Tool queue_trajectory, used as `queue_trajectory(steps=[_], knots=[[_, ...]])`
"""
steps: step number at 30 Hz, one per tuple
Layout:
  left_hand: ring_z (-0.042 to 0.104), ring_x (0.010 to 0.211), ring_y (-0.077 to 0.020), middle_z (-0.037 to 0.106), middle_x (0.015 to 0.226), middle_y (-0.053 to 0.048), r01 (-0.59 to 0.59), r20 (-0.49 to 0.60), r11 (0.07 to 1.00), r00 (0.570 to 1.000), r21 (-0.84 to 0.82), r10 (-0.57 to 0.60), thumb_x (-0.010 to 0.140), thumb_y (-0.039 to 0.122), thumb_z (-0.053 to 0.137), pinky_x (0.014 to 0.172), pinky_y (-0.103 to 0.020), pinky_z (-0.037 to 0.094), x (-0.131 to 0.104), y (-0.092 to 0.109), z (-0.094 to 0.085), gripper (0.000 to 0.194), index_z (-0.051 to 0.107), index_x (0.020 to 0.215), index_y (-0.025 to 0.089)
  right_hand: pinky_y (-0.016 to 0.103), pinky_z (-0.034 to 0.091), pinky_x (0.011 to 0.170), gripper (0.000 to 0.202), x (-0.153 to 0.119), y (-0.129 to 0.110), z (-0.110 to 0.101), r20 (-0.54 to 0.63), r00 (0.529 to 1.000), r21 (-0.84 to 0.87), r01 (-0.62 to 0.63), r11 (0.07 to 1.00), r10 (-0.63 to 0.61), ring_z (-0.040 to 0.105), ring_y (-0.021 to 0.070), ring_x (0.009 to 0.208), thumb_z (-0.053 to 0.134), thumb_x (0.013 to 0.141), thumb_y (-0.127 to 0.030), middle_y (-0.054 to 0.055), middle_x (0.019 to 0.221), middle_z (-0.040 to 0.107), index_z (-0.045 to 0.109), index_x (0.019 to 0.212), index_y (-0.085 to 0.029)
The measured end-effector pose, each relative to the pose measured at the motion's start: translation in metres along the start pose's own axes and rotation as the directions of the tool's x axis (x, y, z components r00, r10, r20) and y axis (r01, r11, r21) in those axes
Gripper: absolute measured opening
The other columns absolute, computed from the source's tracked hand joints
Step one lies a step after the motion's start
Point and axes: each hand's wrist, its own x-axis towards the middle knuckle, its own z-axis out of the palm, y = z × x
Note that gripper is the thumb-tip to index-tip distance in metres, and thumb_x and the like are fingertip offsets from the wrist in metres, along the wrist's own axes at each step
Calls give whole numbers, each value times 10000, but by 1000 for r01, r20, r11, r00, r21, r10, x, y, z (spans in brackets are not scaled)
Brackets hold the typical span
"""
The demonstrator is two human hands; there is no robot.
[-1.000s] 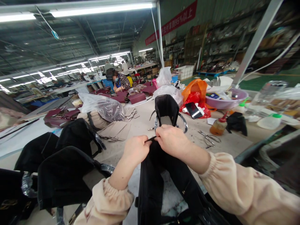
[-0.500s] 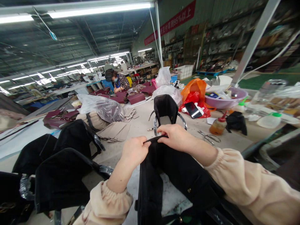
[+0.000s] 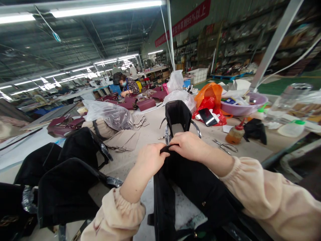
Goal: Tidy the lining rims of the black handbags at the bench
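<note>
A black bag (image 3: 200, 187) stands open in front of me, with a pale, speckled sheet showing at its bottom. Along its far rim, my left hand (image 3: 151, 157) pinches the black edge between thumb and fingers. My right hand (image 3: 187, 145) grips the same edge just to the right, and the fingertips of the two hands almost meet. Right behind my hands, another black bag (image 3: 177, 115) stands upright with plastic-wrapped handles. Several more black bags (image 3: 67, 194) lie to the left, some with wrapped handles too.
Grey cardboard pieces (image 3: 122, 140) lie beyond my left hand. To the right are scissors (image 3: 225, 146), an amber glue bottle (image 3: 235, 134), a phone (image 3: 207, 117) and a purple basin (image 3: 247, 108). A co-worker (image 3: 126, 85) sits farther back among maroon pieces (image 3: 146, 104).
My left hand has slid right along the rim, closer to my right hand. The open bag has shifted slightly right in view. Both hands keep their hold.
</note>
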Motion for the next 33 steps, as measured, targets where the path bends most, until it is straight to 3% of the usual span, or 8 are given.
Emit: queue_trajectory(steps=[6, 18, 33], knots=[[654, 780, -227, 723, 835, -52, -53, 59, 996, 997, 69, 49, 841, 361, 522, 649, -292, 433, 14, 1, 3, 218, 698, 861, 233, 238, 388, 692, 203, -2, 5, -4, 94, 995, -30, -34, 999, 37, 607, 175, 816, 670, 751, -285, 27, 856, 684, 696, 939, -213], [652, 795, -232, 717, 843, -78, -45, 80, 988, 996, 150, 34, 877, 365, 466, 663, -297, 437, 16, -1, 6, 274, 693, 875, 211, 257, 392, 696, 223, 2, 8, 0, 138, 984, -128, -92, 987, 110, 619, 194, 836, 568, 837, -376, 31, 881, 706, 720, 945, -254], [575, 618, -154, 672, 683, -19, -42, 62, 999, 997, -30, 43, 870, 335, 477, 575, -258, 351, 24, -5, 8, 265, 687, 769, 208, 253, 369, 615, 237, 12, 17, -2, 116, 993, -112, 0, 994, 13, 635, 180, 757, 545, 853, -339, 32, 779, 710, 724, 767, -209]])
